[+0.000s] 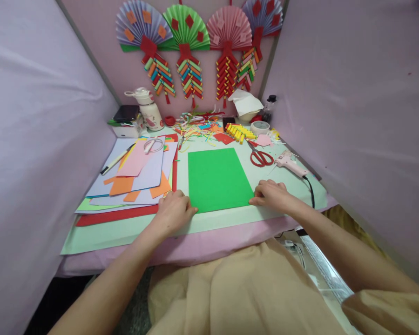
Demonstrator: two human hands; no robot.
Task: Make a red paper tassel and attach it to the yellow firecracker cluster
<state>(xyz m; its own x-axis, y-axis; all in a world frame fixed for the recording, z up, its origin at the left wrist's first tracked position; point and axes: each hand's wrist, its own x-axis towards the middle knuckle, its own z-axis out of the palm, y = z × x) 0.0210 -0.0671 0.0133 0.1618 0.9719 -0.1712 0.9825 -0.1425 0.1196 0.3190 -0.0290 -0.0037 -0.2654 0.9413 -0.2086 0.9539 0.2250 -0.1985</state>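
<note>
A bright green sheet of paper (218, 179) lies flat on the pale green table cover (125, 235) in front of me. My left hand (174, 211) is closed at its near left corner, fingers curled and thumb tip against the paper's edge. At the near right corner, my right hand (270, 195) pinches the sheet between thumb and fingers. Red-handled scissors (261, 158) and a pale pink glue gun (291, 164) lie beyond my right hand. Left of the sheet, close to my left hand, is a stack of coloured paper (125, 160) with orange scraps (122, 185) on top.
A utility knife (117, 159) rests on the stack. Paper strips (202, 125), yellow rolled-paper pieces (240, 132) and a tape roll (260, 127) lie at the back, near a white bottle (150, 111). Paper fans (186, 28) hang on the back wall; fabric walls flank the table.
</note>
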